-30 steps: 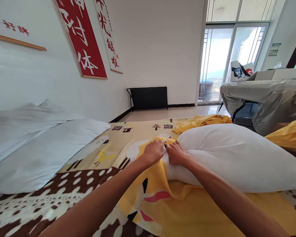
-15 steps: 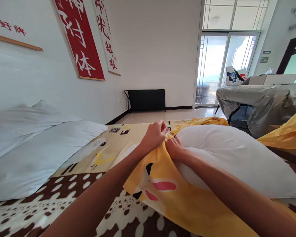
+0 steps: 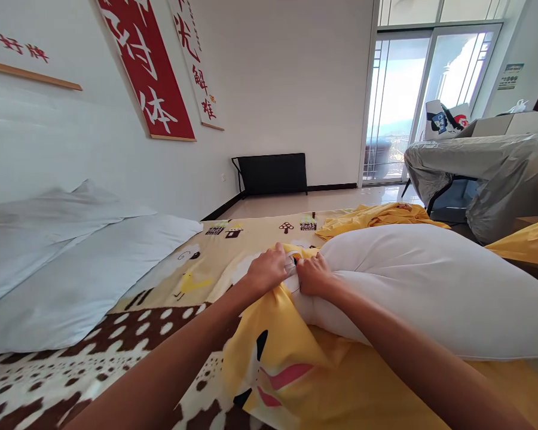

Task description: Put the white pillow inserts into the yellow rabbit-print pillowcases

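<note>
Yellow cloth (image 3: pixel 341 382) is gripped by left hand (image 3: pixel 267 269), fingers closed | end of white pillow (image 3: pixel 412 292) is pinched by right hand (image 3: pixel 312 275), fingers curled, alongside | pillow is laid partly over cloth on patterned blanket (image 3: pixel 224 251), seemingly so both can be reached together

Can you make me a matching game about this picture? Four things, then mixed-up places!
1. Left hand
2. Red banner
3. Yellow cloth with pink patches
4. Box

A. on the plastic-covered table
B. partly under the big white pillow
C. curled, close to the right hand
D. hanging on the wall

Pairs: 1-C, 2-D, 3-B, 4-A
</note>
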{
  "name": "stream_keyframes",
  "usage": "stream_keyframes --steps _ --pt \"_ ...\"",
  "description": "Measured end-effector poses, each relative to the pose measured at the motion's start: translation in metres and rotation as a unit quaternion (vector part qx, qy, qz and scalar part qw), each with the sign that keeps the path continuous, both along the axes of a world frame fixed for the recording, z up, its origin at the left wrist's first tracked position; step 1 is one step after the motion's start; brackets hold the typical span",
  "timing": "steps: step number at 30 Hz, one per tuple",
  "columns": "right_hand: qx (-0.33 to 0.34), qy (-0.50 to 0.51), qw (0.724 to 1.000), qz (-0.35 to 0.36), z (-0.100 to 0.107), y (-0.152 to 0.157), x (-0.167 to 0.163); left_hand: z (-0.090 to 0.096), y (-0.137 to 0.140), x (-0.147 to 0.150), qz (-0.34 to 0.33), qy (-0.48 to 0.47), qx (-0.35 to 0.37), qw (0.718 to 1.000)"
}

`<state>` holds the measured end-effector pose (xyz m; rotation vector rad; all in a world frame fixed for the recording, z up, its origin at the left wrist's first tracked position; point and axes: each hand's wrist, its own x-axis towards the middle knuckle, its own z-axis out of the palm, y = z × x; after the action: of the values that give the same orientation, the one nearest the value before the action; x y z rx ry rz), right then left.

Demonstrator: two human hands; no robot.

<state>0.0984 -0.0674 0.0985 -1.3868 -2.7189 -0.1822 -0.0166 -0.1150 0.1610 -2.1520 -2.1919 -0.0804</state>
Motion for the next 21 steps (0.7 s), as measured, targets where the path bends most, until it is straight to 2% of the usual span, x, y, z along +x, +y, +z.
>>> stream_keyframes --steps 6,11,16,21 --pt "0.003 0.011 1.0 0.001 0.002 -0.007 -0.001 0.019 0.003 0.007 -0.035 -0.021 0.083 0.996" --pt "0.0 0.017 1.0 -0.017 0.007 -0.013 0.0 0.03 0.005 0.032 -0.041 -0.031 0.142 0.988" --pt "-0.005 0.024 1.0 -0.008 0.014 -0.013 0.005 0.035 -0.004 0.063 -0.071 -0.022 0.135 0.988" --pt "0.017 0.046 0.999 -0.003 0.04 0.001 0.013 0.053 -0.024 0.053 -0.083 0.018 0.108 0.991"
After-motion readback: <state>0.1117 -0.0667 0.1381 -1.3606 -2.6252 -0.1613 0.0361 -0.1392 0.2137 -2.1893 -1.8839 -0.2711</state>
